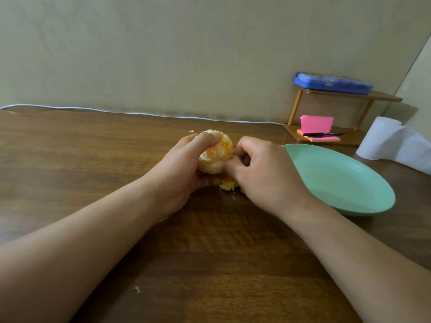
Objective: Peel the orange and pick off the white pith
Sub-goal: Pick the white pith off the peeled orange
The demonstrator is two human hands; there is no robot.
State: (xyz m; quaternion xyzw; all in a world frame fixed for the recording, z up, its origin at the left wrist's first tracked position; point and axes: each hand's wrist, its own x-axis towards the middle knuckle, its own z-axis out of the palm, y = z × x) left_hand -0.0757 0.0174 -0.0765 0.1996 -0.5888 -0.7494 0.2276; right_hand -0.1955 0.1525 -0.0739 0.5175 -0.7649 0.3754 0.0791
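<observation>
Two bare forearms come in from the bottom corners, and one pale scrap [137,289] lies on the wooden surface [93,159] beside the left one. Where the arms meet there is one orange [217,155], held just above the middle of the surface. It is almost wholly peeled, coated in pale pith with patches of bright flesh facing up and toward the camera. It looks close to round, so I cannot tell a long axis or which way its stem end points.

The left hand [184,169] cups it from the left and below, with the thumb curled over the top and the fingers wrapped underneath. The right hand [263,173] has its fingers curled tight, thumb and fingertips pinching at the orange's lower right side. What lies between them is too small to make out.

A small heap of peel bits [227,185] sits on the surface under the hands, and one crumb [191,131] lies just behind the orange.

One green plate [349,183] sits just right of the right hand. Behind it are one white paper roll [382,141] and one small wooden shelf [382,97]. A blue case [333,83] lies on top of the shelf. Pink sticky notes [316,123] and one black pen [323,134] are on its lower board. One white cable [93,110] runs along the wall.
</observation>
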